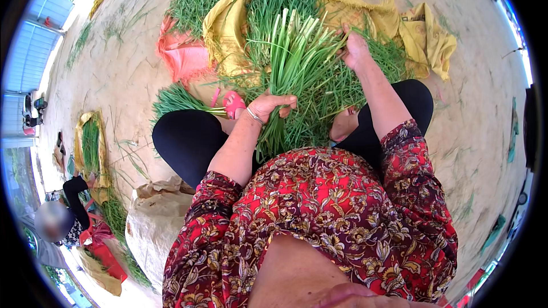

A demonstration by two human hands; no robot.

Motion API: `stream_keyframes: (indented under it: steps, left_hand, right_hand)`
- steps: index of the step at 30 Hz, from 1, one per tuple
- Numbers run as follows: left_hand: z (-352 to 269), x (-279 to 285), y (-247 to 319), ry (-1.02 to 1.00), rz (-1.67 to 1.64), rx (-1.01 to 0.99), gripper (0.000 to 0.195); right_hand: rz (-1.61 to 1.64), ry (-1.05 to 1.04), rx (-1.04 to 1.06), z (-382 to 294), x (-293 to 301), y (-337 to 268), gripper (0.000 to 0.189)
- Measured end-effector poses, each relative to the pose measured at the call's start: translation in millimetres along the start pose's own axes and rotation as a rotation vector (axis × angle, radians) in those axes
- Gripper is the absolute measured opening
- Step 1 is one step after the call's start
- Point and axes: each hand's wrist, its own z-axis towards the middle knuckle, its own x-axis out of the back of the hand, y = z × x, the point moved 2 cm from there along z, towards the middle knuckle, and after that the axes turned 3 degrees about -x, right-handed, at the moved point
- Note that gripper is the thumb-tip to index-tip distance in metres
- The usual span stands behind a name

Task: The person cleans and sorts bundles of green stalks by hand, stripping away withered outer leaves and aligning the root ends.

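Note:
My left hand [274, 106] is closed around a bunch of long green stalks with pale cut ends [295, 51], which look like garlic chives. Those pale ends fan out away from me, and the leaves hang down towards my lap. My right hand [353, 47] pinches a few thin green blades at the bunch's right side. Under and beyond the bunch, loose greens [325, 107] are heaped between my feet. More greens [278, 4] lie on a yellow woven sack [231, 13] in front of me. A small bundle [180, 100] rests beside my left knee.
A red woven sack [182, 53] with greens lies at the front left, and a crumpled yellow sack [428, 42] at the front right. A large whitish sack [156, 218] stands by my left side. Another person [77, 201] sits at the far left near more greens [90, 145].

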Motion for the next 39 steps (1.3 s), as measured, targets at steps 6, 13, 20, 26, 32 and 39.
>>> stream_keyframes:
  steps: [6, 13, 20, 26, 32, 39]
  left_hand:
    - [-5, 8, 2, 0.018, -0.067, -0.03, 0.019]
    - [-6, 24, 4, 0.069, -0.13, -0.116, 0.021]
    - [-9, -2, 21, 0.217, -0.007, -0.2, 0.022]
    - [-7, -13, 19, 0.186, 0.143, -0.17, 0.022]
    - [-13, -14, 22, 0.179, 0.127, -0.162, 0.022]
    - [-10, -5, 16, 0.09, 0.041, -0.173, 0.029]
  right_hand:
    - [0.23, 0.028, 0.243, 25, 42, -95, 0.029]
    - [-1.536, 0.214, 0.104, -2, 62, -139, 0.023]
    - [-1.033, -0.19, 0.398, -60, -39, -78, 0.027]
    - [-0.884, -0.269, 0.376, -39, -68, -36, 0.024]
    - [-0.676, -0.317, 0.304, -48, -77, -37, 0.011]
    - [-0.463, -0.071, 0.593, -33, -57, -86, 0.007]
